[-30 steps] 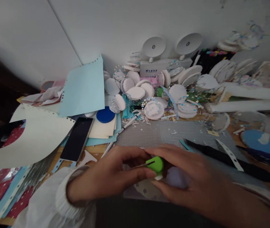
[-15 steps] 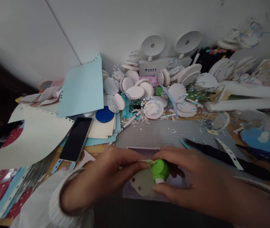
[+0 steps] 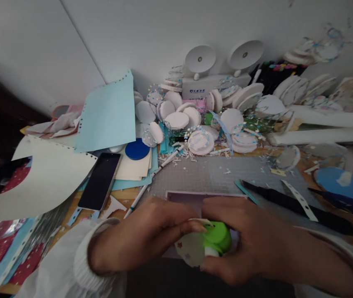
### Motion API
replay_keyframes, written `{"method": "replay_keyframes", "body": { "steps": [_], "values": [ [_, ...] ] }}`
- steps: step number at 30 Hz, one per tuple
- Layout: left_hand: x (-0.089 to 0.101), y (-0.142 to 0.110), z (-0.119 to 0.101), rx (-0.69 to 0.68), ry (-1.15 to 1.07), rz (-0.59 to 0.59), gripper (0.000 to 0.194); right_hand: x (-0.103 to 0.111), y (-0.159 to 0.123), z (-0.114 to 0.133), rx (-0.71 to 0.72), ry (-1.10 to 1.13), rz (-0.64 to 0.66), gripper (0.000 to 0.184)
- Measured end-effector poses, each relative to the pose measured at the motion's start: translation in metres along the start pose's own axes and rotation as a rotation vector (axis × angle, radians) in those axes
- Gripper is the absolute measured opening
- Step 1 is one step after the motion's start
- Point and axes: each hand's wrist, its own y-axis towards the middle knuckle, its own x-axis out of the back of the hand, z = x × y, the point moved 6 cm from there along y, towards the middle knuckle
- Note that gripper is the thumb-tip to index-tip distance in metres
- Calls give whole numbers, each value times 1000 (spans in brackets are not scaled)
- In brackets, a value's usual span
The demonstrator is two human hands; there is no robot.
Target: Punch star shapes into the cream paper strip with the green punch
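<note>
My right hand [image 3: 250, 240] is wrapped round a small green craft punch [image 3: 217, 236] low in the middle of the view. My left hand [image 3: 145, 238] pinches a pale paper piece [image 3: 191, 250] with small cut-out holes, and its edge sits in the punch's slot. Both hands hover over a lilac sheet [image 3: 191, 197] lying on a grey cutting mat [image 3: 213, 176].
A black phone [image 3: 100, 180] lies left of the mat beside a pen [image 3: 151, 178] and stacked coloured papers [image 3: 108, 111]. White foam discs [image 3: 178, 120] and paper scraps pile along the back wall. Black scissors [image 3: 294, 207] and a blue disc [image 3: 344, 184] lie to the right.
Both hands have moved a little toward me with the punch. The holed paper piece now shows more below the punch, and the lilac sheet has come into view behind the hands.
</note>
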Motion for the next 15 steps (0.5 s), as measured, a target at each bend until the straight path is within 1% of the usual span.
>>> {"method": "replay_keyframes", "body": {
  "steps": [4,6,9,12,13,15],
  "values": [
    [-5,0,-3,-35,-27,88,31,-11,-1,3,60,-9,36,25],
    [-7,0,-5,-42,-31,108,31,-12,-1,7,90,33,5,24],
    [-8,-1,-6,-52,-28,90,32,-11,-1,13,144,76,-41,24],
    [-8,-1,-7,-59,25,73,33,-11,-2,16,190,116,-71,25],
    [-6,-1,-7,-57,52,50,33,-11,-3,16,195,134,-81,26],
    [-1,0,-7,-33,92,-37,28,-12,-3,12,173,163,-94,29]
  ]
}}
